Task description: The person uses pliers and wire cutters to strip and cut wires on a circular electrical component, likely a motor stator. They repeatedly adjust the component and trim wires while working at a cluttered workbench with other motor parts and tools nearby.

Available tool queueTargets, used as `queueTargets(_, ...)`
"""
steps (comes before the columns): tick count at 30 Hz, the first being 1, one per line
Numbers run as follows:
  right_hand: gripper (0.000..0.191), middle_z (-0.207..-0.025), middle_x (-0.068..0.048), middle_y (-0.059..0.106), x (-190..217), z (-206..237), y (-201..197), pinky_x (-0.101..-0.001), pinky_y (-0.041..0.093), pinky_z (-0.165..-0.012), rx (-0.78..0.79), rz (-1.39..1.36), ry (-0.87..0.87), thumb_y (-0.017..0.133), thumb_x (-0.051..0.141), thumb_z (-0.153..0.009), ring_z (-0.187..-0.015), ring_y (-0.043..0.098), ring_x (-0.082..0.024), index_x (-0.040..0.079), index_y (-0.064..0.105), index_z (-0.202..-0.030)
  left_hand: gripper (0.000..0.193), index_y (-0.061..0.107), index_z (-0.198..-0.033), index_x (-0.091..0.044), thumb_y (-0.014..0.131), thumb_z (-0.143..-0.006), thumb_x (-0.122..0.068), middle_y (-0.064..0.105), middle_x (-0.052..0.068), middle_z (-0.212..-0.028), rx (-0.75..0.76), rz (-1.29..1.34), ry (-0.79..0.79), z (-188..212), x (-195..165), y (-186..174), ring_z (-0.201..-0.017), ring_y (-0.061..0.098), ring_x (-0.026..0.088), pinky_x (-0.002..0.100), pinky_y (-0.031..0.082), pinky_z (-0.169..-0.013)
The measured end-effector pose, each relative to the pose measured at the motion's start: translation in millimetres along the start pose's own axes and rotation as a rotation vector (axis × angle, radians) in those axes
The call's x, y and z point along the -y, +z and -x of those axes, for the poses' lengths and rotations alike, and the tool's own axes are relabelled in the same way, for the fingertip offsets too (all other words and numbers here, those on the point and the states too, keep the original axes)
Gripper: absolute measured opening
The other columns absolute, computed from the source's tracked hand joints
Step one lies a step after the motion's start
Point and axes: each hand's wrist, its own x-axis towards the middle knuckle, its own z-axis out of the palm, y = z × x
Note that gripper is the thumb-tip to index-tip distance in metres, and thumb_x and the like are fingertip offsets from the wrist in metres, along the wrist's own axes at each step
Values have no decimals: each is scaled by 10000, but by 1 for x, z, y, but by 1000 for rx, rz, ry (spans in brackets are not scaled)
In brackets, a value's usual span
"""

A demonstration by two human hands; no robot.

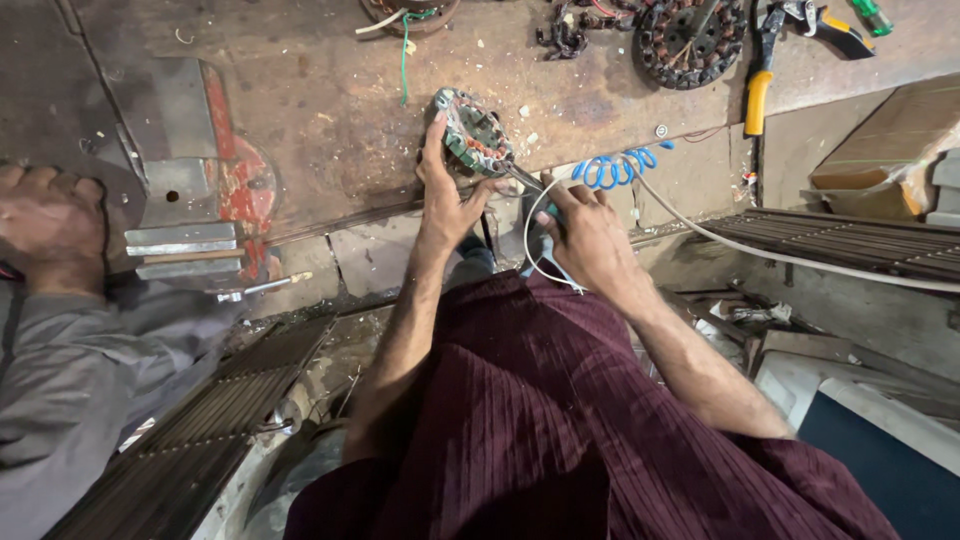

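The stator [472,133] stands tilted on its edge at the lip of the bench [320,110], so I'd say it could roll or tip off towards the floor if the steadying grip loosens, and the thin windings look easy to nick if the tool [527,181] skids. The left hand [447,195] is spread fairly wide, thumb and fingers reaching up around the lower rim of the stator and touching it. The right hand [590,235] is curled tight round a handle, its metal tip pointing into the stator's side; a white cable [800,262] and a blue coiled hose [612,168] trail off beside it and might snag the wrist. Another person's hand [45,215] rests on the bench, well apart.
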Motion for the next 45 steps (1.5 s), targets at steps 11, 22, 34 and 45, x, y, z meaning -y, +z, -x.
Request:
queueTargets(11, 641, -1173, -298, 594, 3, -10, 44, -516, 492, -904, -120, -86, 132, 666, 200, -954, -1104, 565, -470, 102, 440, -1546, 1103, 196, -1588, -14, 873, -840, -459, 361, 262, -1553, 5, -71, -84, 1, 11, 7, -1435, 359, 376, 509, 323, -1223)
queueTargets(22, 511, -1290, -327, 556, 15, -21, 106, -523, 489, -988, -394, -322, 39, 609, 76, -1021, -1159, 559, -500, -3, 457, -1502, 1040, 168, -1600, -23, 846, -910, -405, 469, 190, -1476, -166, 356, -77, -11, -3, 13, -1240, 625, 261, 426, 539, -1114)
queueTargets(34, 631, -1267, -360, 494, 25, -44, 110, -576, 405, -985, -376, -207, -43, 592, 72, -978, -1148, 479, -542, -29, 339, -1547, 941, 249, -1591, 0, 845, -900, -230, 610, 207, -1384, -236, 329, -68, -24, -26, -8, -1226, 650, 250, 410, 519, -1111)
queueTargets(45, 702, -1317, -377, 533, -2, -65, 49, -573, 425, -1007, -9, -135, -164, 590, 192, -989, -1197, 503, -571, -33, 259, -1566, 961, 252, -1597, -17, 840, -894, -305, 549, 257, -1458, -229, 290, -114, -26, -36, -22, -1291, 610, 295, 419, 511, -1114)
